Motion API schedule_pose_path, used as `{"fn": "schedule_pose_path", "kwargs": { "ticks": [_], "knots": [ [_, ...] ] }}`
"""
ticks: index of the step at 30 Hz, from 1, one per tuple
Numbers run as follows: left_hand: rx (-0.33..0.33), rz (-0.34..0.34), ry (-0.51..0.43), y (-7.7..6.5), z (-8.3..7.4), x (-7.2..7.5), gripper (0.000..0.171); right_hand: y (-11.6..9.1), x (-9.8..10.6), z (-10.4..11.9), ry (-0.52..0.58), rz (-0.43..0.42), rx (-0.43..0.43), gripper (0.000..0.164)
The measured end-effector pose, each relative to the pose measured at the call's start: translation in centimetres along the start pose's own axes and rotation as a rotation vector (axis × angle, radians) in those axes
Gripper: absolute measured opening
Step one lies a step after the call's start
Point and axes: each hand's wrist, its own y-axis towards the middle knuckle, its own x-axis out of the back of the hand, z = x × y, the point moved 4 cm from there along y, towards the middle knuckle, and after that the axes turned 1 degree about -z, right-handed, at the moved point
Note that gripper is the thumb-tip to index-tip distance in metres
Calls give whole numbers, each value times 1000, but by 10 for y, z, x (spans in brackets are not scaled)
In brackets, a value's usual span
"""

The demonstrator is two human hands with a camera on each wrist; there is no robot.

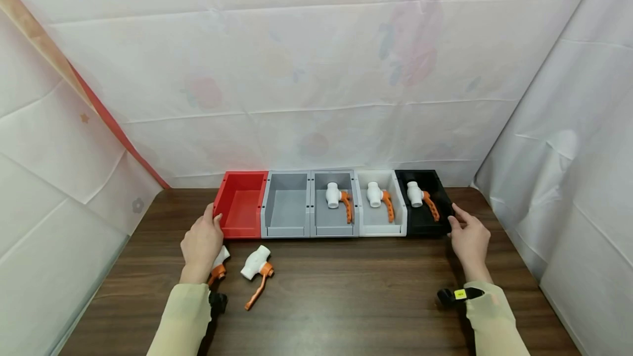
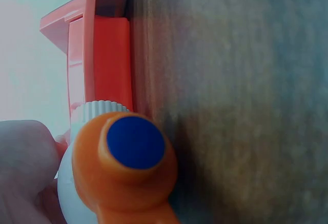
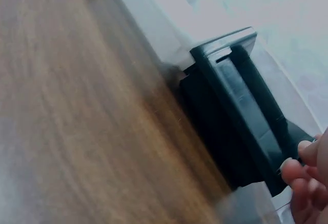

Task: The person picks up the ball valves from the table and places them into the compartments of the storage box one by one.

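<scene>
A row of joined bins stands on the table. My left hand (image 1: 201,242) grips the left side of the red bin (image 1: 242,231), its lower fingers hidden. At the far end my right hand (image 1: 470,239) has thumb and fingertips on the right edge of the black bin (image 3: 246,111). White ball valves with orange handles lie in the black bin, the white bin (image 1: 383,229) and a grey bin (image 1: 333,229). Below the left wrist lies another ball valve (image 2: 125,167), partly covered in the head view; its orange handle has a blue disc. A further ball valve (image 1: 257,265) lies beside it.
A second grey bin (image 1: 287,207) stands between the red bin and the filled grey one. White cloth (image 1: 316,87) hangs behind the bins and along both sides of the dark wooden table (image 1: 356,301).
</scene>
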Motion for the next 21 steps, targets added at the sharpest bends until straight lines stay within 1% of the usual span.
{"fn": "schedule_pose_path", "kwargs": {
  "ticks": [5, 9, 13, 16, 21],
  "knots": [
    [-4, 5, -8, 1, -3, 0, 44, -2, -1, -2, 19, -48, 5, 38],
    [0, 11, -14, 0, -4, 1, 43, -3, -1, -2, 33, -63, 8, 40],
    [10, 25, -20, -1, -4, 0, 44, -6, -4, -5, 32, -30, -19, 43],
    [5, 30, -24, -1, -4, 0, 45, -9, -6, -7, 41, -12, -41, 44],
    [10, 40, -16, 0, -1, 2, 45, -8, -9, -6, 55, -8, -37, 44]
  ]
}}
